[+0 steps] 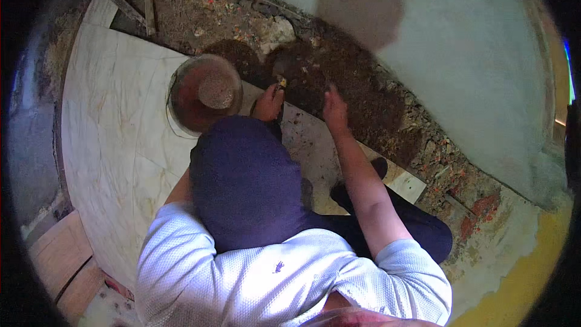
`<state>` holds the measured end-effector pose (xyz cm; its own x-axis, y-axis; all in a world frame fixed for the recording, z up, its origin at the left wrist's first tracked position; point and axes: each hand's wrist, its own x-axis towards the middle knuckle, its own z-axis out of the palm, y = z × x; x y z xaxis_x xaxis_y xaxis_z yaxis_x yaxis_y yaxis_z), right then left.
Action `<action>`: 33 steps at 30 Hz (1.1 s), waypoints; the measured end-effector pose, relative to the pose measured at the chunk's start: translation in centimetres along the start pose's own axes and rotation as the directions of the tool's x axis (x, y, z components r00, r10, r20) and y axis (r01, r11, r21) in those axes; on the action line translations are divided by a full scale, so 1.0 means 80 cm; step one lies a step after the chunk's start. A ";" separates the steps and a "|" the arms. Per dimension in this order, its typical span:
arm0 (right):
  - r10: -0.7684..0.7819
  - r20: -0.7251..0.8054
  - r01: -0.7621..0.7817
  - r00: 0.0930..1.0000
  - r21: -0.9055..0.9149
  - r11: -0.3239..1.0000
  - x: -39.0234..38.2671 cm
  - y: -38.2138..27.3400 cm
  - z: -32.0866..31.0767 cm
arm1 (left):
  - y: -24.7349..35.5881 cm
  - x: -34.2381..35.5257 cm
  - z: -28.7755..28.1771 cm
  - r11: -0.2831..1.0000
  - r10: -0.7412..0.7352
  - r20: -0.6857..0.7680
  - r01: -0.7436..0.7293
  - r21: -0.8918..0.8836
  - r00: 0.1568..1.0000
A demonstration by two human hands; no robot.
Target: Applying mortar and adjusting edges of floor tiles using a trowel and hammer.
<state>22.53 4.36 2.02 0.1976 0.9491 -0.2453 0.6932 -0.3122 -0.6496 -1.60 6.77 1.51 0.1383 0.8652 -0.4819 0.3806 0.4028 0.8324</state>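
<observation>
My left hand (267,106) is closed around a small dark-handled tool with a yellowish end (282,81); its exact kind does not show. The hand is between my raised knee and the strip of dark, damp soil (357,94). My right hand (334,111) reaches over the near edge of that soil with its fingers stretched forward, and nothing shows in it. Left of my left hand, a round metal basin (177,104) stands on the pale tiles, with a smaller round bowl or lump (216,92) inside.
Large pale marbled tiles (115,109) cover the floor at left. Two narrow strips (150,9) lie at the far left end of the rubble (200,9). A plastered wall (466,66) rises beyond the soil. A stained slab (310,142) lies beneath my arms, and my bent legs (248,181) are close by.
</observation>
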 end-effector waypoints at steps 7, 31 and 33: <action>-0.035 -0.005 0.035 0.999 0.058 0.998 0.008 -0.034 -0.005 | -0.050 0.016 -0.011 0.997 -0.043 0.025 0.045 -0.058 0.999; -0.239 -0.133 0.243 0.962 0.013 0.970 -0.009 -0.026 0.002 | -0.045 0.025 -0.015 0.999 -0.037 0.009 0.038 -0.007 0.999; -0.086 0.127 0.102 0.988 -0.134 0.986 -0.003 0.019 -0.013 | -0.015 0.019 0.018 0.982 -0.119 0.118 0.135 -0.135 0.986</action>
<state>24.27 3.70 1.85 0.0479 0.9593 -0.2782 0.7961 -0.2049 -0.5694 -0.51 7.17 -0.66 0.1988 0.7698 -0.6065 0.2688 0.5523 0.7891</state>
